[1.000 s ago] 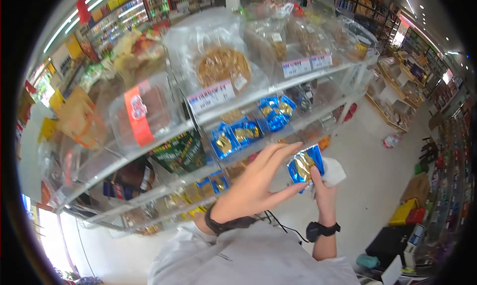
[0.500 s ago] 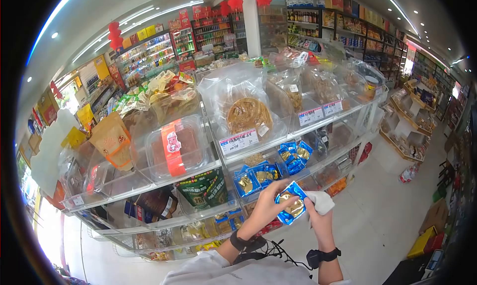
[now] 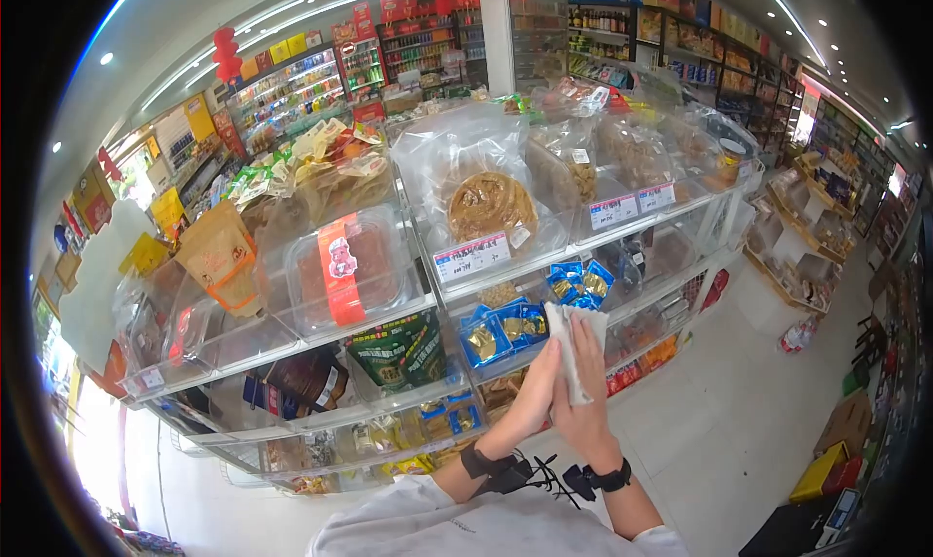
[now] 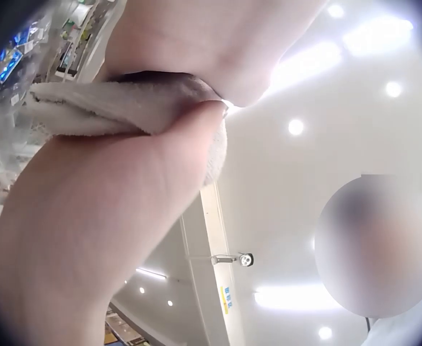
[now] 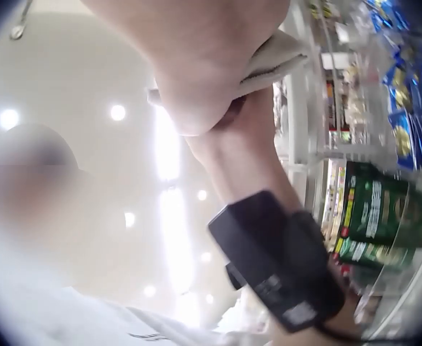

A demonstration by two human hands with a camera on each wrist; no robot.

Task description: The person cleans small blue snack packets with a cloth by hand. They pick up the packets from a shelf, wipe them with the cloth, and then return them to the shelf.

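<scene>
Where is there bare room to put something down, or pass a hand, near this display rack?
Bare floor lies between the display rack and the yellow box. Crowded: the rack beyond the white cloth, with blue packets and green bags.

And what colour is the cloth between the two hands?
The cloth is off-white to pale grey, best seen in the left wrist view.

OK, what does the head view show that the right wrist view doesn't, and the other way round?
Only the head view: the round brown food in its plastic bag, and the clear tub with a red label.
Only the right wrist view: the person's blurred head.
Both: left hand and right hand, pale cloth, green pouches, blue-and-gold packets.
</scene>
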